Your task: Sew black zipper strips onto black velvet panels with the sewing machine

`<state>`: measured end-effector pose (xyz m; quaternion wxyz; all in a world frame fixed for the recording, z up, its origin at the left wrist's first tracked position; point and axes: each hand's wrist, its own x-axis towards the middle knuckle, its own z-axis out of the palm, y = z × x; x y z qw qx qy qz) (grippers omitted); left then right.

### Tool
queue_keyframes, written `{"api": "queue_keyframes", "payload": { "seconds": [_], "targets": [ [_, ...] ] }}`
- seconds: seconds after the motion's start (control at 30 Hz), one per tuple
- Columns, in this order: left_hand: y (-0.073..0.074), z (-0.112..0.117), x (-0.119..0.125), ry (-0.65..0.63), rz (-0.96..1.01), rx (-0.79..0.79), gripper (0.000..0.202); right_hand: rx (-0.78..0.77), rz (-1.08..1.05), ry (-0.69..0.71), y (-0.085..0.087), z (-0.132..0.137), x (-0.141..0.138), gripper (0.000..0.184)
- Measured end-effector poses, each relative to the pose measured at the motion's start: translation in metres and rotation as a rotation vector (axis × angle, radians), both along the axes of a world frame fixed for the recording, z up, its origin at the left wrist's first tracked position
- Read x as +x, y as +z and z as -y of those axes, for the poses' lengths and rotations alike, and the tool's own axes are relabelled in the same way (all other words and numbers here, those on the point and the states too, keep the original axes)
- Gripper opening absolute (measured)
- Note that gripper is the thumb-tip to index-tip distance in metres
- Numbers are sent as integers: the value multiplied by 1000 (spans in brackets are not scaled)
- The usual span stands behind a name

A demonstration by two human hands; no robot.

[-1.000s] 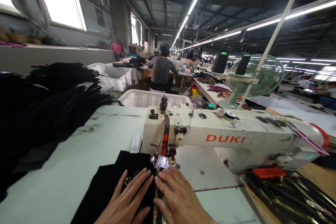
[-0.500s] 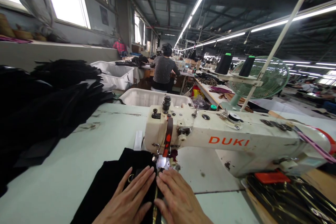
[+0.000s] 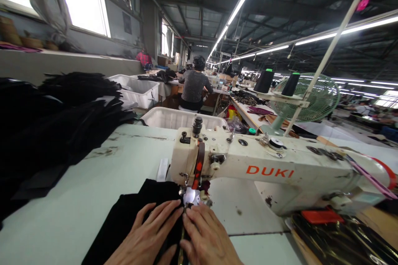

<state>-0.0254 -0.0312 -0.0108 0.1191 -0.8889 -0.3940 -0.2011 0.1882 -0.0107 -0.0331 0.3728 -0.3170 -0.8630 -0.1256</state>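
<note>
Black fabric [image 3: 124, 211] lies on the sewing machine bed, its upper edge close beside the lit needle area [image 3: 190, 196]. My left hand [image 3: 149, 232] rests flat on this fabric, fingers stretched toward the needle. Just right of it, my right hand [image 3: 209, 232] lies with long fingers over a dark strip with a gold line [image 3: 181, 248], which looks like a zipper. The fingertips of both hands nearly meet in front of the presser foot, which is partly hidden. The white sewing machine [image 3: 230, 161] carries orange DUKI lettering.
A tall heap of black cut pieces [image 3: 62, 132] covers the table's left side. Black gold-trimmed items [image 3: 336, 236] and a red object [image 3: 323, 217] lie at right. Behind the machine are a white bin [image 3: 186, 116], thread cones [image 3: 264, 80], a green fan [image 3: 320, 95] and a seated co-worker [image 3: 193, 85].
My left hand has slid slightly down and left, and a small gold ring by its fingers is now out of sight. The right hand stays almost in place. The view has shifted slightly.
</note>
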Motion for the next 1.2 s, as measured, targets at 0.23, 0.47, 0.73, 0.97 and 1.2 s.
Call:
{"api": "queue_keyframes", "payload": {
  "seconds": [0.23, 0.47, 0.73, 0.97, 1.2],
  "targets": [
    [2, -15, 1, 10, 40, -53, 55, 45, -14, -88, -6, -11, -7, 29],
    [3, -15, 2, 33, 56, -154, 52, -47, -13, -101, -10, -11, -6, 31],
    [4, -15, 2, 20, 76, -152, 52, -98, 77, -112, -13, -11, -3, 35],
    [5, -17, 2, 10, 63, -156, 55, -106, 81, -112, -10, -10, -1, 34],
    [7, -15, 2, -8, 41, -133, 52, -171, 147, -107, -6, -9, 4, 36]
  ]
}}
